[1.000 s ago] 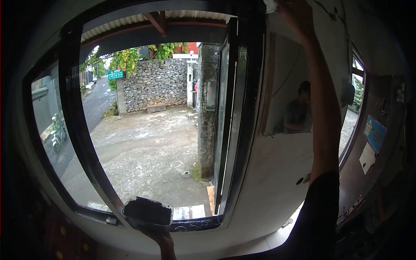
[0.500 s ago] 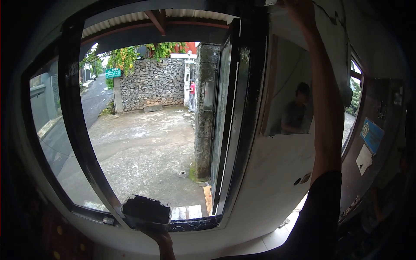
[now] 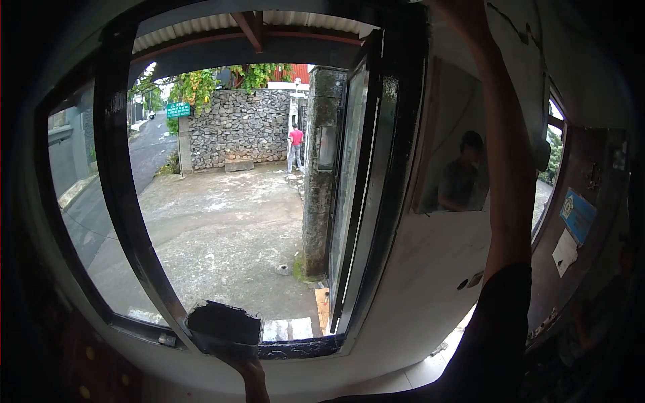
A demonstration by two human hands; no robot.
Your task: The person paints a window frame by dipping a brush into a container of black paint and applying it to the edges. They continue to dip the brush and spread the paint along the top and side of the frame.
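My left hand supports a paint container from below, at the bottom of the view. The container has a ragged rim and a black inside. It is close to the lower sill of the black window frame. My right hand is raised high at the top edge, near the upper right corner of the frame. Its fingers are cut off by the view, so what they hold is hidden. The right side post of the frame looks glossy black.
An opened window sash swings outward on the right. A mirror-like panel on the white wall reflects a person. Outside, a person in a red shirt stands by a stone wall. A dark door with stickers is at far right.
The view has shifted slightly, and my right hand sits a little higher at the top edge. The container stays in my left hand. The person outside has turned and moved slightly.
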